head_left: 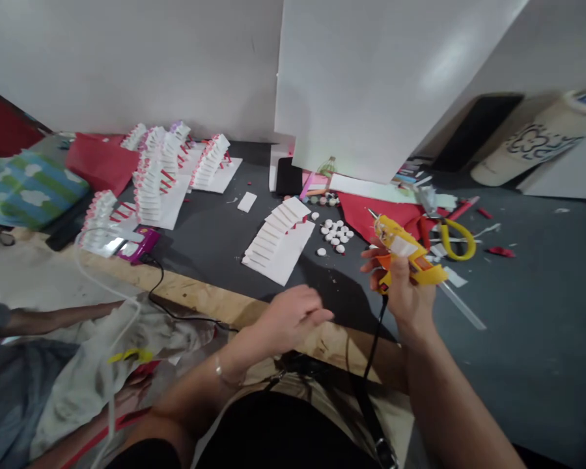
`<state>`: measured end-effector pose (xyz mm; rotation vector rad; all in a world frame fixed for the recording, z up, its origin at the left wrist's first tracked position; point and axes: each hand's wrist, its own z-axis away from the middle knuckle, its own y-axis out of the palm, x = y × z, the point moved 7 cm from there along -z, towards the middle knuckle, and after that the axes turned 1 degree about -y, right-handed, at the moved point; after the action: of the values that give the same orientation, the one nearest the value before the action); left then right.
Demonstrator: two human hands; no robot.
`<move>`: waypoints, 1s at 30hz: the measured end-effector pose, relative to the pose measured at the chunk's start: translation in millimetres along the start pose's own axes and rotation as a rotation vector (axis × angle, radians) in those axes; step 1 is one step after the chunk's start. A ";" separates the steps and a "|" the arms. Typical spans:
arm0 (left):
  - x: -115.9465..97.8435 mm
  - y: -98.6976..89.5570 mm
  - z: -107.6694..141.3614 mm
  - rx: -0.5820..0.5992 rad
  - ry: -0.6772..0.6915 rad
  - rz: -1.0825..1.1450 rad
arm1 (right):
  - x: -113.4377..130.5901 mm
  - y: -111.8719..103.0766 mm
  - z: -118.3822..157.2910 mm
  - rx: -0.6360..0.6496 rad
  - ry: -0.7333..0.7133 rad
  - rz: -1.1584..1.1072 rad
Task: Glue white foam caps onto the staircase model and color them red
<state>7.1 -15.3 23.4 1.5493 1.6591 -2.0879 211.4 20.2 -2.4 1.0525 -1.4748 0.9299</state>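
Note:
My right hand [404,286] grips a yellow glue gun [395,236], its nozzle toward the upper left and a clear glue stick [463,303] out of its back. Over the table's wooden edge is my left hand [297,314], its fingers curled together; whether something small is between them is too small to tell. Just beyond it lies a white card model [293,251] with a curved row of overlapping white steps and one pale bead at its lower left corner. Several white round pieces [336,236] form a cluster between the model and the glue gun.
Finished-looking stepped models [163,169] with pink edges stand at the left back. Near them are a purple device [141,246] and a red sheet [102,161]. Yellow scissors [458,241], a white cup [532,146] and a dark phone [478,130] are right. Another person sits at the lower left.

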 end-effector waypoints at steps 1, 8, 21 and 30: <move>-5.4 14.9 -15.7 0.009 0.085 -0.094 | 2.0 -5.3 -2.7 -0.034 -0.008 -0.011; 0.3 21.4 -85.1 -0.052 0.069 -0.533 | 8.2 -22.2 -13.3 -0.162 -0.044 -0.102; 74.5 -10.8 -102.3 -0.098 -0.197 -0.227 | -1.0 -6.1 -16.1 -0.124 0.000 -0.198; 75.0 -19.9 -79.4 -0.166 -0.310 1.080 | -6.9 16.9 -0.9 0.084 -0.004 -0.172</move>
<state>10.0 90.8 -9.4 1.4501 0.5968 -1.4271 196.1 27.2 -9.4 1.2229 -1.3350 0.8737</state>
